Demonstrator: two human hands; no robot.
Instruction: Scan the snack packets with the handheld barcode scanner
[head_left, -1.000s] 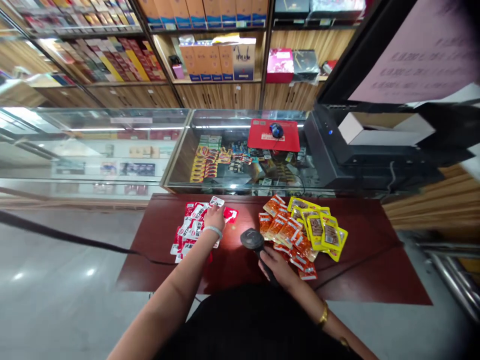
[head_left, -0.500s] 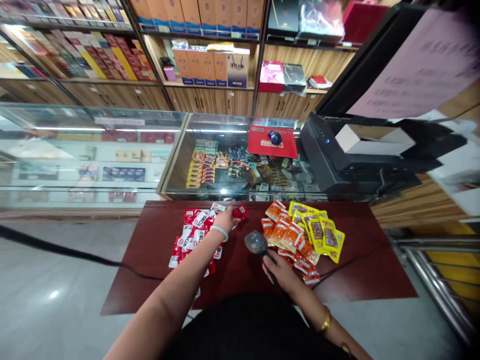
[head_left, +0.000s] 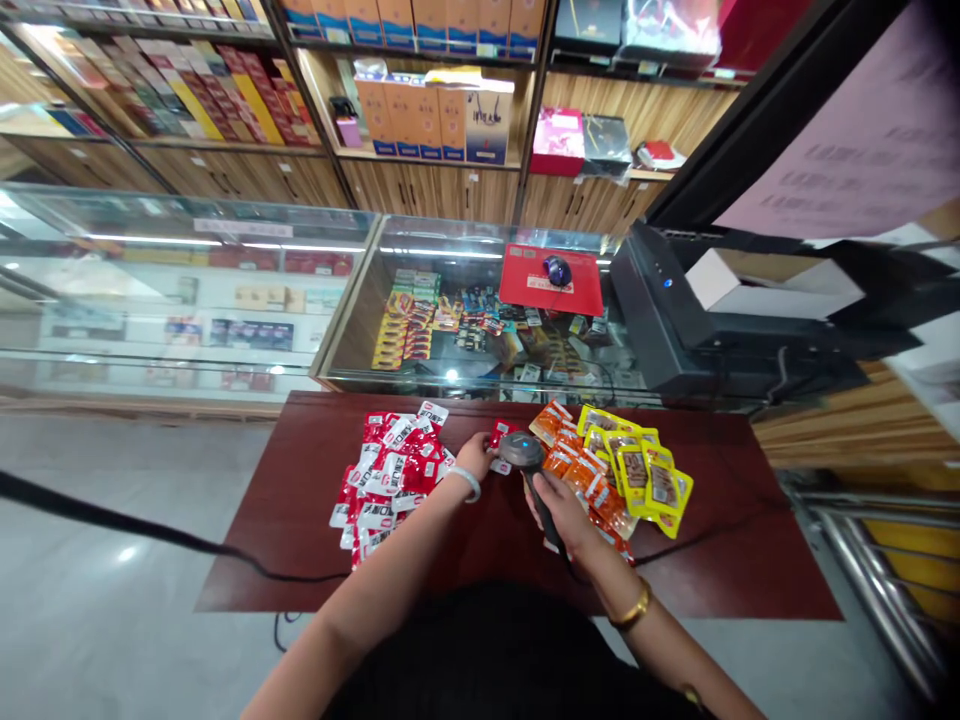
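My right hand (head_left: 559, 508) is wrapped round the handle of a dark barcode scanner (head_left: 523, 449). The scanner's head sits over a red snack packet (head_left: 502, 430), hiding part of it. My left hand (head_left: 475, 458) pinches that packet at its left edge. To the left lies a heap of red and white snack packets (head_left: 390, 470). On the right, orange snack packets (head_left: 574, 467) lie partly behind my right hand, and yellow snack packets (head_left: 637, 465) overlap them.
The packets lie on a dark red tabletop (head_left: 277, 500). Behind it stands a glass display case (head_left: 420, 378) bearing a red mat (head_left: 525, 290) and a mouse (head_left: 556, 270). A dark checkout machine (head_left: 660, 310) is at right. A black cable (head_left: 150, 530) crosses the left side.
My left hand has moved right with the red packet, away from the heap. My right hand has raised the scanner slightly, bringing its head over the packet. The view has shifted a little.
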